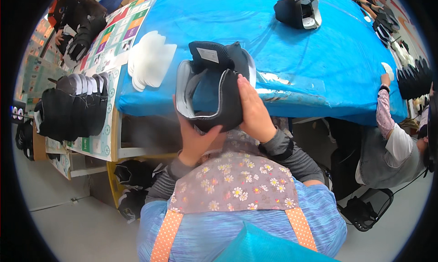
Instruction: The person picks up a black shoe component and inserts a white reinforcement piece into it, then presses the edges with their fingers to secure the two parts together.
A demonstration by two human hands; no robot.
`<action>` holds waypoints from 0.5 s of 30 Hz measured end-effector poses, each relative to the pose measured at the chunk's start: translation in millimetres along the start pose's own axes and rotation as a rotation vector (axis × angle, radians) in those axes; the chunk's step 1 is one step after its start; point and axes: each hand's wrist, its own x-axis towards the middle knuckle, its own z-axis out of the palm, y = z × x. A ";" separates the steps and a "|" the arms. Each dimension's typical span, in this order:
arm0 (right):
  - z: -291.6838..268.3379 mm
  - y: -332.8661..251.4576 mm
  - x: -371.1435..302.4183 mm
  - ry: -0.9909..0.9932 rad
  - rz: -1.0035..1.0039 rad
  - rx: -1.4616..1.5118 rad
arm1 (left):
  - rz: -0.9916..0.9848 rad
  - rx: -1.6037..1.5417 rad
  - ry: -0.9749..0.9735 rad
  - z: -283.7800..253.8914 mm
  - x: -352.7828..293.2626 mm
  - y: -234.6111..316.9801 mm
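Shoe upper [231, 105], one held, two hands [197, 140] [254, 112] around it

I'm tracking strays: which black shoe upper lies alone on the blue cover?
The far upper, touching no other; a nearer one is between left hand and right hand; others are bunched leftward.
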 end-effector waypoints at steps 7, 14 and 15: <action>16.3 1.6 1.0 -0.104 0.017 -0.142 | 0.122 -0.033 0.094 10.1 15.1 -0.6; 8.5 5.7 8.2 -0.121 0.052 -0.034 | 0.258 0.229 0.181 -0.6 22.8 -23.4; 7.7 7.0 8.9 -0.117 0.050 -0.035 | 0.233 0.214 0.203 -1.3 25.0 -24.6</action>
